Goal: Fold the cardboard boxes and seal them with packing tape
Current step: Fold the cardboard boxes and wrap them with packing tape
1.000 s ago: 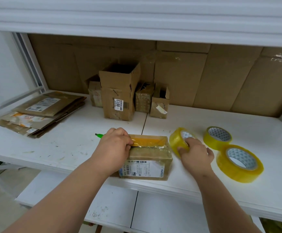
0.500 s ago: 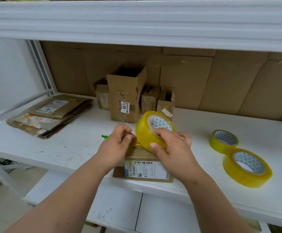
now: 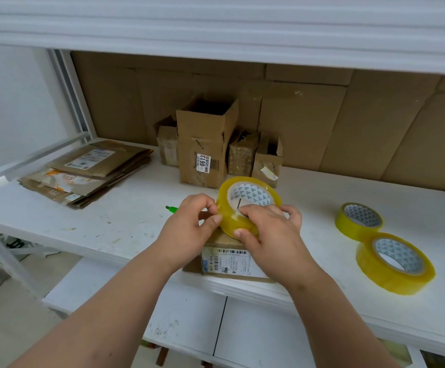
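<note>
A small brown cardboard box with a white barcode label sits at the front edge of the white shelf. Above it I hold a yellow tape roll, tilted toward me. My right hand grips the roll from its near side, fingers curled over its rim. My left hand pinches at the roll's left edge with thumb and forefinger. Both hands hide most of the box's top.
Two more yellow tape rolls lie to the right. Open cardboard boxes stand at the back. Flattened boxes are stacked at the left. A green pen-like tool pokes out behind my left hand. A lower shelf sits underneath.
My right hand lifted the tape roll from the shelf beside the box to above it. My left hand left the box top and now pinches the roll's edge.
</note>
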### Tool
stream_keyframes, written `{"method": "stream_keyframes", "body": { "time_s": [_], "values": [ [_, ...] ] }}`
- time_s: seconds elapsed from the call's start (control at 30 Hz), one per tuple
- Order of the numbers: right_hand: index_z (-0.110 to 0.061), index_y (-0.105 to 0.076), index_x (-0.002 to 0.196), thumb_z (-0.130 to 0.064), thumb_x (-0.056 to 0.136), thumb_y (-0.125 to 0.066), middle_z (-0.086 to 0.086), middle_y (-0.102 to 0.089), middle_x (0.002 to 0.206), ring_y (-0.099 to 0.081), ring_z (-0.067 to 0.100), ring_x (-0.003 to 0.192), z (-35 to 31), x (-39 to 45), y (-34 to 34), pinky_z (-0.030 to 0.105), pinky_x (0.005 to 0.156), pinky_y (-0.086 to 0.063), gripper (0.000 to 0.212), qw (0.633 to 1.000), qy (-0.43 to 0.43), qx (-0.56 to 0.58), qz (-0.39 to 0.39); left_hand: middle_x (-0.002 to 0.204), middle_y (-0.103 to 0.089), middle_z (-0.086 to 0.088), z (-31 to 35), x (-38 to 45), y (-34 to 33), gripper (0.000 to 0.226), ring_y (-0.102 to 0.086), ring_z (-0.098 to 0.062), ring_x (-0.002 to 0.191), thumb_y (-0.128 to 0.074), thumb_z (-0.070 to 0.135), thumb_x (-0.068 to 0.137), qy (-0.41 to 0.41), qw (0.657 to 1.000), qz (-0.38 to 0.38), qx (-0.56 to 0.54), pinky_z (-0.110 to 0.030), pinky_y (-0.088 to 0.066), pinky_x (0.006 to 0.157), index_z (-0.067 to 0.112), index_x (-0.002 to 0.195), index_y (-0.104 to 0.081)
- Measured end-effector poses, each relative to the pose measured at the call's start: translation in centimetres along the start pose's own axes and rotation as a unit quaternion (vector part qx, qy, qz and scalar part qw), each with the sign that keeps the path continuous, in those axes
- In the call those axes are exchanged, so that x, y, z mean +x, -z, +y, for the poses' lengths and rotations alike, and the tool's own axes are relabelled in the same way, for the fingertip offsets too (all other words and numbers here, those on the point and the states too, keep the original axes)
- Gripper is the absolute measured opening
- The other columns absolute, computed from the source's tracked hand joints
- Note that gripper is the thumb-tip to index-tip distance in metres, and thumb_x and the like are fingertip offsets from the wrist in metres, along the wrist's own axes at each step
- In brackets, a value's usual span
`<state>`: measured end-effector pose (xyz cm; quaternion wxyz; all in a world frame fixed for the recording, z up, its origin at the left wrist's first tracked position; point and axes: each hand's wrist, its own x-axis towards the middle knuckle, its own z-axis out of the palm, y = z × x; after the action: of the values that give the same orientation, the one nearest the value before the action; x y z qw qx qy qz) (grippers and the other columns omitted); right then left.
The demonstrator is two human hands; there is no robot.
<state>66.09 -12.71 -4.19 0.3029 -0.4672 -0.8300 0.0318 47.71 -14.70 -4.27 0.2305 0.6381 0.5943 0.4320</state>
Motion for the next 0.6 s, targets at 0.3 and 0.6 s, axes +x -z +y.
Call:
{"method": "stream_keyframes", "body": {
  "time_s": [0.3,0.6],
  "values": [
    [-0.035,-0.057,0.11,-0.044,0.076,-0.053,-0.019,-0.054,0.117,-0.039,0.003,0.131,1.5,1.0,2.4,0.043,0.115,0.008,0.036,0.996,0.024,-0.017,-0.088,0.099,-0.051,0.008,-0.2,-0.2,0.1,0.022,-0.051,-0.005,0.084,-0.044,0.023,0.104,-0.02,0.999,0.017,0.044,-0.02,-0.038,0.066,0.033,0.084,-0.043],
    [-0.041,-0.048,0.097,-0.069,0.083,-0.051,-0.019,-0.058,0.099,-0.052,0.006,0.104,-0.7,2.4,2.6,0.036,0.114,-0.015,0.031,0.994,0.078,0.001,-0.077,0.081,-0.049,0.001,-0.1,0.1,1.2,0.019,-0.047,-0.011,0.076,-0.034,0.022,0.108,0.034,0.992,0.026,-0.118,-0.051,-0.05,0.093,0.02,0.089,-0.038]
  ]
}}
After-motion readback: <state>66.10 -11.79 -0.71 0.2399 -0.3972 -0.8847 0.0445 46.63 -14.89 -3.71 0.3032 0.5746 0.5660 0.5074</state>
